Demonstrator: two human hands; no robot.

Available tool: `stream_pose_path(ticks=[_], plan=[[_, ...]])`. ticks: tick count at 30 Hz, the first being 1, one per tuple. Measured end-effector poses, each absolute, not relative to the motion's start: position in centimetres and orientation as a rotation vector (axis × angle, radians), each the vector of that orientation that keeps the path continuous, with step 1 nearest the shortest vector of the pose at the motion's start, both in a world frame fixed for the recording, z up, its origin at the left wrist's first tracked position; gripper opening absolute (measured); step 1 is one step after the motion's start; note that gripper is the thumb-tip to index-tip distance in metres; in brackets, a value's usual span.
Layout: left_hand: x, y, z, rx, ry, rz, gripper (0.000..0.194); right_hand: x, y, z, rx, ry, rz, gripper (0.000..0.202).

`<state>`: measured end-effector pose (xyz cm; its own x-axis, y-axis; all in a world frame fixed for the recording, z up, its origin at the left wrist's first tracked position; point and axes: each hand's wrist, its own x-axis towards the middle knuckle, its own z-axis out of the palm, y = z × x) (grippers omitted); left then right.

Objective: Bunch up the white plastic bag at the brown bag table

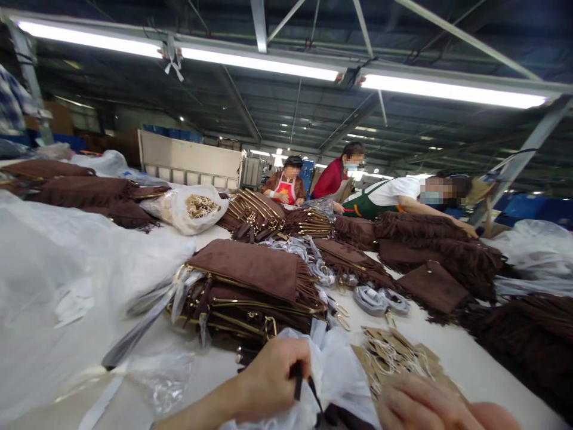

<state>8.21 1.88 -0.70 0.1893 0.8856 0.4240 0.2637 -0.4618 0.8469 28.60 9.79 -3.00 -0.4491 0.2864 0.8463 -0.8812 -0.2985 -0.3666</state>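
My left hand [277, 373] is closed around a thin black strap [298, 385], whose end sticks out below the fingers. White plastic wrapping [342, 364] lies behind and beside that hand, and a dark item shows at the bottom edge beneath it. My right hand [421, 403] is at the bottom right, slightly blurred, its fingers curled together; what they grip, if anything, is hidden. Just beyond it lie brown paper tags [394, 352] with white strings. In front of my left hand is a stack of brown suede bags [250, 269] with fringes and gold zips.
Clear plastic sheeting [76, 280] covers the left side. Wrapped grey straps [376, 300] with gold clips lie beyond the tags. A plastic bag of tags [188, 209] stands farther back. More fringed brown bags [439, 239] are piled at the right, where a co-worker [389, 197] leans over.
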Motion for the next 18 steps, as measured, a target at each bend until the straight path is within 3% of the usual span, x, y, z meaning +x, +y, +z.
stream_pose_path(ticks=[3, 5, 6, 10, 11, 15, 18], plan=[[8.1, 1.6, -0.8, 2.487, 1.131, 1.293, 0.015, 29.0, 9.3, -2.8, 0.991, -0.926, 1.868, 0.094], [7.9, 1.5, -1.0, 2.698, 1.205, 1.238, 0.011, 29.0, 8.5, -2.5, 0.682, -1.023, 1.867, 0.093], [7.8, 1.3, -1.0, 2.769, 1.245, 1.223, 0.009, 29.0, 8.0, -2.1, 0.468, -1.054, 1.881, 0.085], [7.7, 0.8, -0.6, 2.945, 1.299, 1.302, 0.033, 28.0, 6.7, -0.1, -0.303, -1.310, 1.868, 0.033], [7.7, 0.7, -0.4, 2.972, 1.295, 1.342, 0.035, 27.5, 6.5, 0.3, -0.448, -1.457, 1.819, 0.034], [7.7, 0.7, 0.0, 2.975, 1.334, 1.484, 0.036, 25.7, 6.7, 0.2, -0.871, -1.919, 1.508, 0.065], [7.7, 0.8, -0.1, 2.948, 1.380, 1.473, 0.038, 25.3, 7.0, -0.6, -0.921, -1.975, 1.493, 0.063]])
